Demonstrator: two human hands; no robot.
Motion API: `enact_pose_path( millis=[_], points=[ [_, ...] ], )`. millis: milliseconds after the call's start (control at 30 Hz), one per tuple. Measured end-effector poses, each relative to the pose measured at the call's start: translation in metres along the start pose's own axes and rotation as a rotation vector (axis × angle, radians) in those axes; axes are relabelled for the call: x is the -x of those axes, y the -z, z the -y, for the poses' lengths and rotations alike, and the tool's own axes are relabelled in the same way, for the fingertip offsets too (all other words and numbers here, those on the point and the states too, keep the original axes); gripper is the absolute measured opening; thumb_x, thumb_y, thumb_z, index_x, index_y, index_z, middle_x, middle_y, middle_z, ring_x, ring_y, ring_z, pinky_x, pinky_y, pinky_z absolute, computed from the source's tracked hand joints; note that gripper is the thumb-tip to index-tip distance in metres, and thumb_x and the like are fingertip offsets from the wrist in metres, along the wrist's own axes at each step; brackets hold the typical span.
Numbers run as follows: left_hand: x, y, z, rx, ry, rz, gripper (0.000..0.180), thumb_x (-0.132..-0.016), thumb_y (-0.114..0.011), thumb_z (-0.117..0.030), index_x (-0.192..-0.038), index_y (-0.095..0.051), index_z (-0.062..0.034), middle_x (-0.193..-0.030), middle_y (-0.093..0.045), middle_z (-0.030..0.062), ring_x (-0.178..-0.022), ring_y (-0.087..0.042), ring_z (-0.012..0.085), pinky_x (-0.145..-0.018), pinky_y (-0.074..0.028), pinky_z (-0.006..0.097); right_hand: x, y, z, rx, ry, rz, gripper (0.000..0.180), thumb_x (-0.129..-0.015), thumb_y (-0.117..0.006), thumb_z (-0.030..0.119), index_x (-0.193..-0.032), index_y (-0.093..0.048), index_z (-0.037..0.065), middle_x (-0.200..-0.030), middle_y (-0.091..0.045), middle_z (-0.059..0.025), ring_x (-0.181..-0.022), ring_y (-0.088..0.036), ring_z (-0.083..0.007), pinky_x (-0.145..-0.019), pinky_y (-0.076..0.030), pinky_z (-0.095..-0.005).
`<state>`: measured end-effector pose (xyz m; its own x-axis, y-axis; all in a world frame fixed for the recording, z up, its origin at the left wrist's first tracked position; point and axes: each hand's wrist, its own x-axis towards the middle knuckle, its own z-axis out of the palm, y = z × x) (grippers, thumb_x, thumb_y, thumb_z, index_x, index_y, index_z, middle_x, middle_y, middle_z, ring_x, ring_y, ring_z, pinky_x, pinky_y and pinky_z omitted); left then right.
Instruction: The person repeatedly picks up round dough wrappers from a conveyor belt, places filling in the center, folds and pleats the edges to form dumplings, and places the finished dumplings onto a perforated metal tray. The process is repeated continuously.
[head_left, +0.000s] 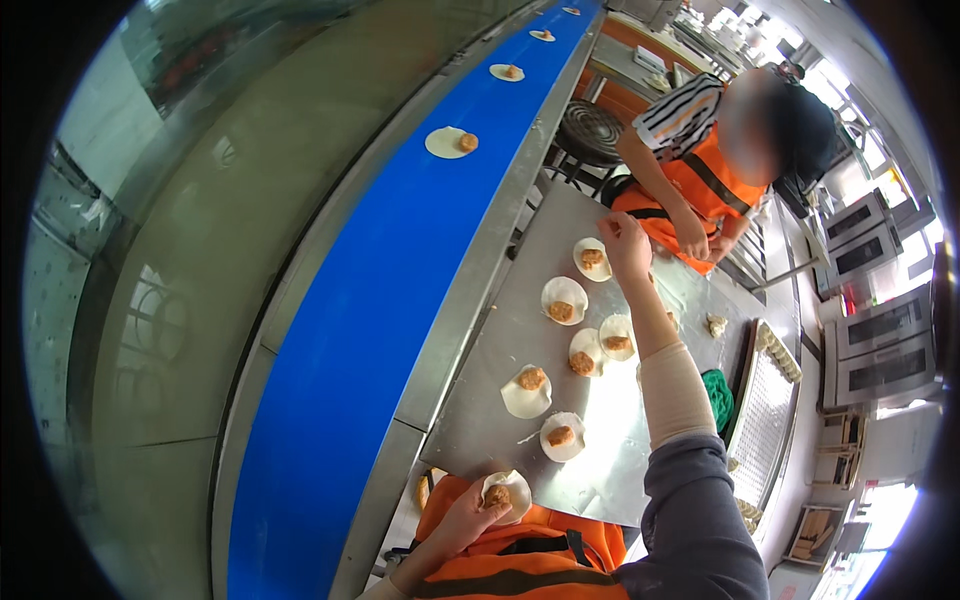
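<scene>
Close to my body, at the near edge of the steel table, my left hand (473, 520) grips a round dough wrapper (519, 493) with a lump of brownish filling (496, 495) on it. Stretched far across the table, my right hand (626, 245) has its fingers bunched together; what they hold, if anything, is hidden. Just left of that hand lies a filled wrapper (592, 260). Several more open wrappers topped with filling lie between my hands, among them a far one (564, 301) and a near one (562, 437). Two of them (587, 353) (617, 338) touch or overlap.
A blue conveyor belt (350, 330) runs along the left, carrying several filled wrappers (452, 143). Across the table sits a co-worker (715, 180) in an orange apron. To the right are a green cloth (717, 398) and a perforated tray (765, 415) with shaped dough pieces along its edges.
</scene>
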<state>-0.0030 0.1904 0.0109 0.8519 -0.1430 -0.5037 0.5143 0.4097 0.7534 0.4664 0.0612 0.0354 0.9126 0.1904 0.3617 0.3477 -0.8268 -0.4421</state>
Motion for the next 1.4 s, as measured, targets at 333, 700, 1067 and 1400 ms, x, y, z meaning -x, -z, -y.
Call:
enact_pose_path(
  millis=[333, 700, 1067, 1400],
  points=[
    [0.008, 0.015, -0.03, -0.215, 0.007, -0.165, 0.045, -0.094, -0.065, -0.012, -0.135, -0.049, -0.0006, -0.121, -0.058, 0.0063, -0.112, -0.055, 0.013, -0.097, -0.044, 0.029, 0.007, -0.01, -0.023, -0.209, -0.099, 0.161, 0.025, -0.08, -0.076, 0.025, -0.09, -0.071, 0.003, -0.079, -0.071, -0.0086, -0.073, -0.068, -0.0201, -0.071, -0.053, -0.0321],
    [-0.005, 0.015, -0.024, 0.026, -0.104, -0.19, 0.04, -0.097, -0.057, -0.015, -0.134, -0.051, -0.0028, -0.117, -0.059, 0.0043, -0.108, -0.056, 0.0126, -0.095, -0.044, 0.029, 0.061, 0.029, -0.017, 0.14, 0.033, 0.112, 0.016, -0.082, -0.074, 0.017, -0.096, -0.073, 0.01, -0.092, -0.07, -0.0084, -0.071, -0.067, -0.0229, -0.065, -0.054, -0.0336],
    [0.014, 0.009, -0.036, -0.029, -0.039, -0.206, 0.036, -0.104, -0.05, -0.024, -0.133, -0.051, -0.0024, -0.118, -0.057, 0.0037, -0.11, -0.052, 0.01, -0.097, -0.04, 0.026, 0.023, -0.074, 0.182, -0.25, 0.341, 0.534, 0.047, -0.083, -0.073, 0.025, -0.127, -0.061, 0.016, -0.105, -0.066, -0.0095, -0.092, -0.067, -0.0269, -0.081, -0.054, -0.0372],
    [0.019, 0.018, 0.005, 0.183, -0.112, -0.201, 0.037, -0.104, -0.05, -0.025, -0.133, -0.051, -0.0026, -0.121, -0.058, 0.004, -0.112, -0.052, 0.0111, -0.098, -0.04, 0.026, 0.08, -0.089, 0.237, -0.281, 0.572, 0.433, 0.031, -0.08, -0.076, 0.023, -0.109, -0.07, 0.014, -0.099, -0.065, -0.0062, -0.096, -0.063, -0.025, -0.085, -0.053, -0.0352]
  ],
)
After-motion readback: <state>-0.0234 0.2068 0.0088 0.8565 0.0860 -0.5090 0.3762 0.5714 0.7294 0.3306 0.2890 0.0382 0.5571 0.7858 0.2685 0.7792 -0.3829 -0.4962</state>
